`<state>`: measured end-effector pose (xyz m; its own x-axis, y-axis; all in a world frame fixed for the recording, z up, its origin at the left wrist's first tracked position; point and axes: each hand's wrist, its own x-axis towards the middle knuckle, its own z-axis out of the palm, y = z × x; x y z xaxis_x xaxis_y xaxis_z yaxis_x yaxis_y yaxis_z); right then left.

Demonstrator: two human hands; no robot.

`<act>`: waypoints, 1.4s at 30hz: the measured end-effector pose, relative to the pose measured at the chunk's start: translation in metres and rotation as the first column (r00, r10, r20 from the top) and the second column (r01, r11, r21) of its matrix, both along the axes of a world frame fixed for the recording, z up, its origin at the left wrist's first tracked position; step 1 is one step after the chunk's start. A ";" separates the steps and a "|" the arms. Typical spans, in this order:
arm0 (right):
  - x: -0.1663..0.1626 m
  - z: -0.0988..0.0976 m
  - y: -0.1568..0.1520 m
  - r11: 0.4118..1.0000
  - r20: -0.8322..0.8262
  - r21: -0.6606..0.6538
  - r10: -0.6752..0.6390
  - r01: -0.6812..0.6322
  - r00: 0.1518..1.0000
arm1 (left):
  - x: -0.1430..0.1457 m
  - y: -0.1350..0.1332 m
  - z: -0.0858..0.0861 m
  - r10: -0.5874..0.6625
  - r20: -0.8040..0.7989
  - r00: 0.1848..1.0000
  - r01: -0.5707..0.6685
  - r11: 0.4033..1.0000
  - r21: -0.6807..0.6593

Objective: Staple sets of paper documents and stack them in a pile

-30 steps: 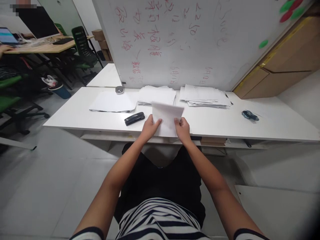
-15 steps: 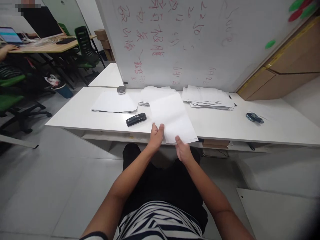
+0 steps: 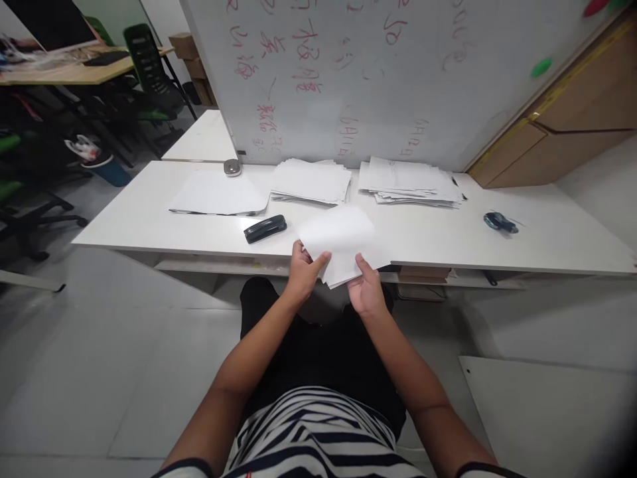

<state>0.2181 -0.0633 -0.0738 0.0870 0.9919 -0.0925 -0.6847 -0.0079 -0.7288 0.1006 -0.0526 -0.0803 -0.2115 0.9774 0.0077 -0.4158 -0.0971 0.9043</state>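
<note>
Several white sheets of paper (image 3: 341,236) are held in both hands over the table's front edge. My left hand (image 3: 304,271) grips their left side, thumb on top and fingers beneath. On the right, my right hand (image 3: 367,287) pinches the near edge with its thumb on the upper face. The sheets look bowed, and their near corners are slightly fanned. A black stapler (image 3: 265,229) lies on the table just left of the paper. Behind the held sheets sits a stack of paper (image 3: 311,182), with a second paper stack (image 3: 411,182) to its right.
On the white table (image 3: 438,245) lie a flat pile of sheets (image 3: 219,194) at left, a grey round-edged object (image 3: 231,167) and a dark blue item (image 3: 500,222) at right. A whiteboard (image 3: 318,86) rises behind; cardboard boxes (image 3: 557,146) stand at the right.
The sheets have come nearer to me and now bow, uncovering the middle stack behind them. Both hands keep their hold. The camera view has shifted a little.
</note>
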 end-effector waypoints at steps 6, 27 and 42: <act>-0.001 0.005 -0.002 0.997 -0.045 -0.065 0.042 -0.045 0.998 | -0.003 -0.002 0.006 -0.002 -0.003 1.000 0.002 1.000 0.010; 0.135 -0.040 0.016 0.854 0.551 -0.488 0.462 -0.180 0.695 | -0.115 0.021 0.022 0.325 -0.880 0.347 -0.254 0.936 0.245; 0.067 -0.007 0.044 0.895 0.538 -0.390 0.411 -0.215 0.736 | -0.169 0.061 -0.004 0.057 -0.997 0.060 0.049 0.997 0.060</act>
